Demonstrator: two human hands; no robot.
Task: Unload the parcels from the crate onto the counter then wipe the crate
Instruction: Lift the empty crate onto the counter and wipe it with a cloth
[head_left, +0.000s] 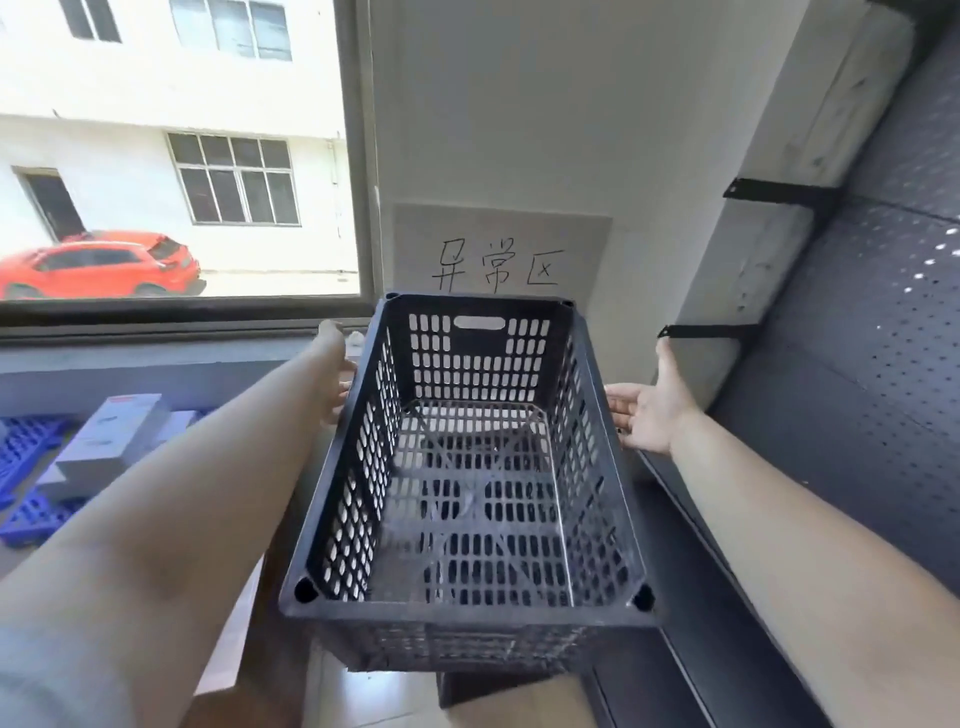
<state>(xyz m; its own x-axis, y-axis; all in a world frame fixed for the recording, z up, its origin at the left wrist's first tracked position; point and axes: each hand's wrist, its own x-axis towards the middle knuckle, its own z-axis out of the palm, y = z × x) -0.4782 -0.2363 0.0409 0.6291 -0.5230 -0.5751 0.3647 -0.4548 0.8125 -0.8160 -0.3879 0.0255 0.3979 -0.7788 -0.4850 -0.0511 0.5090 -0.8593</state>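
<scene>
Here is the black crate (467, 467), dead centre, held up in front of the person with nothing inside it, daylight showing through its slotted floor and walls. The left hand (337, 371) is against the crate's left wall near the far end; its fingers lie on the far side of the arm, so I cannot tell whether they grip or just press. On the other side the right hand (649, 410) is spread flat, palm turned toward the crate, fingertips touching the right wall, thumb up, holding nothing closed. Behind the crate, a paper sign (501, 249) with handwritten characters is on the wall. Low left, pale boxes (111, 441) sit stacked on blue pallets (31, 514). Through the window (176, 150), a red car (98, 265) is parked outside. A dark pegboard (883, 312) runs down the right.
</scene>
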